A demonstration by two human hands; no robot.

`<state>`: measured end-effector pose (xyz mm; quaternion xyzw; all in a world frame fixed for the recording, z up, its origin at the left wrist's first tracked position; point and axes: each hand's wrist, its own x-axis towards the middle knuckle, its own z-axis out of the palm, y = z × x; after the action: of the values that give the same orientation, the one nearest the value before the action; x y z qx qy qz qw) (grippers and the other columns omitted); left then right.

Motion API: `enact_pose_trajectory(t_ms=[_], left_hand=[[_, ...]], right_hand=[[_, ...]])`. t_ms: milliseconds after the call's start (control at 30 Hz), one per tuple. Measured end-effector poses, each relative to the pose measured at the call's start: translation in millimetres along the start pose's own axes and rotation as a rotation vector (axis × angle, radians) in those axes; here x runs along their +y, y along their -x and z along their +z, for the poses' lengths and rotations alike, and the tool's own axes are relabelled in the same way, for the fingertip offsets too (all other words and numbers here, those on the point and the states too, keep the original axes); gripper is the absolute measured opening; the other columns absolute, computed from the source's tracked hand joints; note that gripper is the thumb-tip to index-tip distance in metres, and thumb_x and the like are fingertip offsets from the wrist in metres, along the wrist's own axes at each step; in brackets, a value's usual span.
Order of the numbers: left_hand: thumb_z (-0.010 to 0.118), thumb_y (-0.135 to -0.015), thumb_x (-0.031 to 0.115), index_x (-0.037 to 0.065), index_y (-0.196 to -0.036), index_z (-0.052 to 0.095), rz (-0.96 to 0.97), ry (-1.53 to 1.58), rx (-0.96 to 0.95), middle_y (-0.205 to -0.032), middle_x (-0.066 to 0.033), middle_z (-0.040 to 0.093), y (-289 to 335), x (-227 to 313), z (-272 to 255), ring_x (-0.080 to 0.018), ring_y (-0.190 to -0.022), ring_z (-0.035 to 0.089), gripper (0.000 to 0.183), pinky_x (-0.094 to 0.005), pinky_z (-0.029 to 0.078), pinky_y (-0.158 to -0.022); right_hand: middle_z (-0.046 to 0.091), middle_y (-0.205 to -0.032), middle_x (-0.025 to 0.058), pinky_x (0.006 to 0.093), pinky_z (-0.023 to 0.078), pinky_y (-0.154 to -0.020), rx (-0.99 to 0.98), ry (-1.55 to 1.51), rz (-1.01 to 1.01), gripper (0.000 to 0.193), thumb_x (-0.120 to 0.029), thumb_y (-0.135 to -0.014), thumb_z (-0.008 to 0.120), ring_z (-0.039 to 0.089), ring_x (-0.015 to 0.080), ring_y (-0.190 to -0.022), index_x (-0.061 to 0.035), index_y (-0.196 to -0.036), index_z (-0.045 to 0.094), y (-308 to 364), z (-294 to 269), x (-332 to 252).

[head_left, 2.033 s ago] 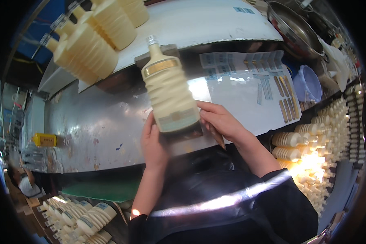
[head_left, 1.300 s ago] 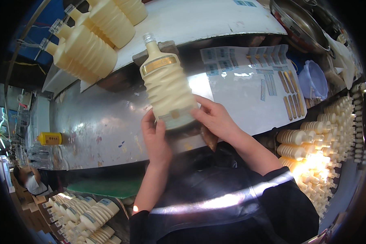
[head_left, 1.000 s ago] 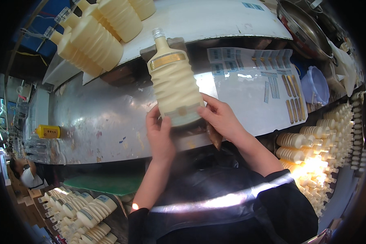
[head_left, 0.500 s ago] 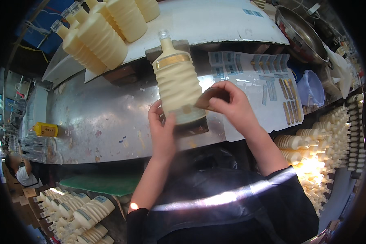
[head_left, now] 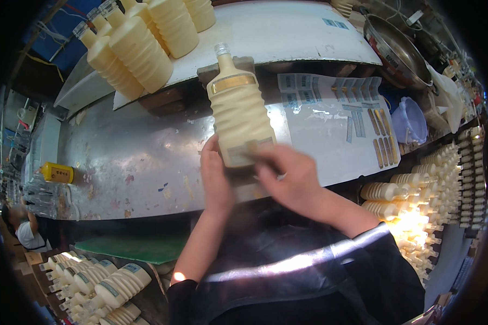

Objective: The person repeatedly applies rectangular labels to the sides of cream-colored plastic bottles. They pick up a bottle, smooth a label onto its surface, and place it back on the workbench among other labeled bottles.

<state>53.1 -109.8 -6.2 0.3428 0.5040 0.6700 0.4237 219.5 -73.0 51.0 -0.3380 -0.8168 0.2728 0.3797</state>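
Observation:
A cream bottle [head_left: 243, 116] with wavy ridges and a clear neck lies on its back in front of me, its neck against a dark support [head_left: 203, 76]. Across its shoulder runs a gold strip [head_left: 233, 83]; a pale blue-grey label [head_left: 237, 155] sits near its base. My left hand [head_left: 217, 176] grips the bottle's lower left side, fingers partly hidden. Over the label, my right hand [head_left: 290, 173] is closed on a flat brown scraper-like piece [head_left: 258, 153], smeared by motion. To the right lies a white backing sheet [head_left: 331, 157] bearing blue labels and gold strips.
Several cream bottles [head_left: 141, 57] stand on the raised white shelf [head_left: 287, 32]. A yellow container [head_left: 58, 173] is at the metal table's left. Beyond the sheet are a lilac bucket [head_left: 409, 122] and a large pan [head_left: 398, 51]. More bottles crowd both sides below; a person [head_left: 30, 230] is far left.
My right hand has swung down and left with the brown piece, from the bottle's right edge onto the label. My left hand stays at the bottle's lower left side.

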Motion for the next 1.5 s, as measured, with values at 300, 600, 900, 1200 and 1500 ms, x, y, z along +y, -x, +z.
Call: enact_pose_trajectory(t_ms=[300,600,900,1200,1500], left_hand=[[0.047,-0.108,0.033,-0.004,-0.152,0.038,0.15,-0.731,0.082,-0.148,-0.0184,0.044,-2,-17,8,-0.0281,-0.14,0.04,0.058,-0.0401,0.028,-0.119],[0.042,-0.11,0.025,-0.001,-0.157,0.029,0.034,-0.133,-0.005,-0.156,-0.016,0.039,-3,-29,-7,-0.024,-0.143,0.04,0.055,-0.0367,0.029,-0.12],[0.078,-0.086,0.02,0.001,-0.147,0.045,0.257,-0.533,-0.051,-0.142,-0.0157,0.053,4,-32,-26,-0.0288,-0.13,0.052,0.072,-0.0405,0.041,-0.111],[0.087,-0.071,0.015,0.003,-0.13,0.065,0.588,-0.815,0.077,-0.119,-0.0135,0.067,-1,2,-13,-0.0331,-0.112,0.062,0.064,-0.0428,0.049,-0.098],[0.085,-0.071,0.014,0.004,-0.128,0.066,0.615,-0.771,0.119,-0.115,-0.0128,0.068,-1,0,-7,-0.033,-0.107,0.063,0.061,-0.0425,0.05,-0.094]], right_hand=[[0.059,-0.123,0.0155,0.0368,0.049,-0.098,0.194,-0.24,0.364,0.038,-0.004,-0.095,0.057,0.059,0.0202,-0.113,0.0003,-0.131,0.048,6,14,33],[0.058,-0.124,0.0088,0.0303,0.044,-0.103,0.25,-0.412,0.452,0.04,-0.005,-0.096,0.059,0.055,0.0156,-0.117,-0.0006,-0.135,0.05,13,11,69],[0.072,-0.108,0.0102,0.0328,0.055,-0.087,0.336,-0.234,0.357,0.03,0.001,-0.091,0.067,0.07,0.0181,-0.098,-0.0025,-0.121,0.065,-5,0,61],[0.069,-0.087,0.0078,0.0381,0.055,-0.069,0.251,0.209,-0.443,0.024,-0.004,-0.076,0.072,0.07,0.0284,-0.079,-0.0072,-0.099,0.069,-21,-14,17],[0.074,-0.1,0.0081,0.0335,0.056,-0.074,-0.006,0.306,-0.469,0.029,-0.005,-0.074,0.07,0.072,0.023,-0.087,-0.0038,-0.103,0.073,-24,-16,-22]])
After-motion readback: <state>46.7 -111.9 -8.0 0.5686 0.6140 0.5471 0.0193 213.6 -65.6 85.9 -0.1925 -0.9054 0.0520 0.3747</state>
